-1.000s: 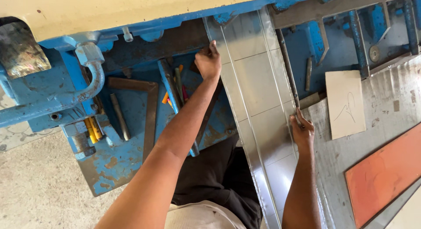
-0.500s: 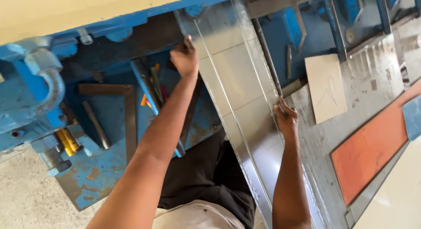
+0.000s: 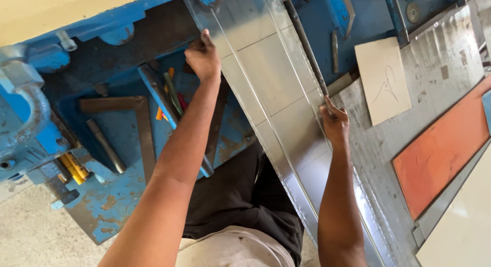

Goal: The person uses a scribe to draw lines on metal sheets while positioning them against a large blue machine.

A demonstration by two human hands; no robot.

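While both my hands steady the long sheet-metal strip point(image 3: 279, 101), it runs from beside my hip away into the blue machine point(image 3: 30, 124). My right hand point(image 3: 335, 125) sits on the strip's right edge, fingers curled down over it, gripping the edge. My left hand point(image 3: 203, 58), further out, is closed on the left edge near where the sheet goes under the machine's upper beam point(image 3: 76, 14).

To do this well, I judge: keep both edges level, equal pressure left and right, strip square to the beam, fingertips clear of the gap ahead of my left hand.

Left of my left arm: a steel square point(image 3: 130, 121) and a loose bar point(image 3: 105, 146) on the chipped blue tray, with red, orange and green markers point(image 3: 171, 93) just beside my wrist. Right of my right hand: worn steel table point(image 3: 434, 67), a cream card with a scribble point(image 3: 383, 78), and an orange panel point(image 3: 440, 149) further right. Concrete floor point(image 3: 36, 236) below the tray, lower left.
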